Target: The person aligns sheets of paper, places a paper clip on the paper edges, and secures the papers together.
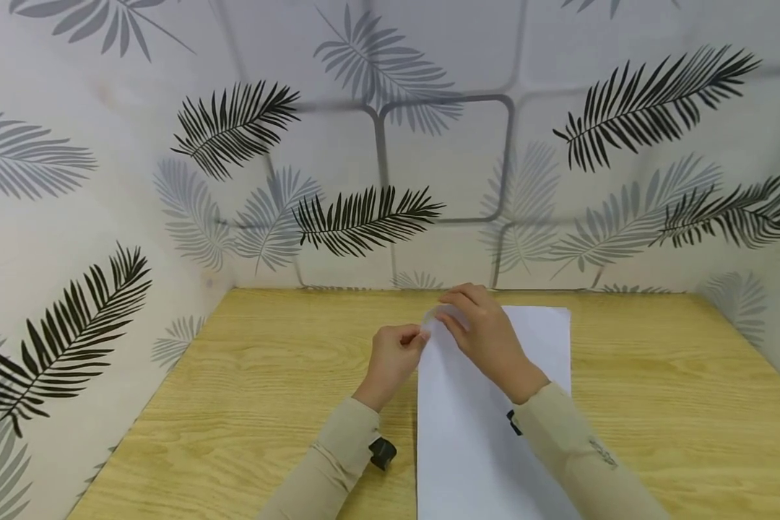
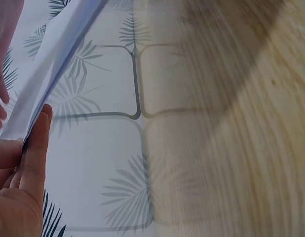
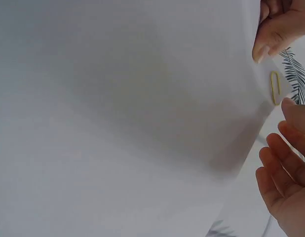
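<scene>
A stack of white paper (image 1: pixel 474 448) lies lengthwise on the table, its far left corner bent upward. My left hand (image 1: pixel 393 357) pinches the left edge near that corner between thumb and fingers; the left wrist view shows the layered paper edges (image 2: pixel 56 74) rising from the grip. On the raised corner, a yellow paper clip (image 3: pixel 275 88) is visible in the right wrist view. Beside the clip is my right hand (image 3: pixel 290 173), its thumb tip close to the clip's end and its fingers loosely bent, apart from the thumb. Whether that thumb touches the paper, I cannot tell.
The wood-grain table (image 1: pixel 266 375) extends to both sides of the paper. Behind and to the left stand walls (image 1: pixel 338 159) covered with a leaf pattern. Each sleeve carries a dark wrist device (image 1: pixel 382 453).
</scene>
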Action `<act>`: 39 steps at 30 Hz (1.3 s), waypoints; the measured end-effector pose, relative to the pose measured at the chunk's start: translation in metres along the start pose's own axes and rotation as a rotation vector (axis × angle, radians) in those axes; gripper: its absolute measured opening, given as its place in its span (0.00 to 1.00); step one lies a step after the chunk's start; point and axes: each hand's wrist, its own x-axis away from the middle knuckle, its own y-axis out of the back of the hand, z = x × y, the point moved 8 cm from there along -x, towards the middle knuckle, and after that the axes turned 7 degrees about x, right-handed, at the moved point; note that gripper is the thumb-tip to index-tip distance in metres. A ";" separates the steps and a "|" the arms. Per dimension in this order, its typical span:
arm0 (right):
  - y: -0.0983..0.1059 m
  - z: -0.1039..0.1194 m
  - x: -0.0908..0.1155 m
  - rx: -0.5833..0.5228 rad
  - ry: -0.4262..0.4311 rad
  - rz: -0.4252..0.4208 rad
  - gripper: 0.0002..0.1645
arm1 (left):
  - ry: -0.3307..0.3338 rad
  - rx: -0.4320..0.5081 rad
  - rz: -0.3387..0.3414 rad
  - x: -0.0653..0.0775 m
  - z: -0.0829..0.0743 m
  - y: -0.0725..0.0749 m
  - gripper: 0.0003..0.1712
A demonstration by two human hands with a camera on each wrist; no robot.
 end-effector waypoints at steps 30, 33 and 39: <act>0.026 -0.096 0.136 -0.528 -0.955 0.626 0.46 | 0.199 0.214 -0.018 0.002 0.015 0.024 0.12; 0.022 -0.088 0.146 -0.627 -0.964 0.617 0.41 | 0.192 0.218 -0.023 0.001 0.014 0.025 0.11; 0.018 -0.076 0.160 -0.705 -0.980 0.574 0.35 | 0.199 0.216 -0.052 0.001 0.015 0.030 0.11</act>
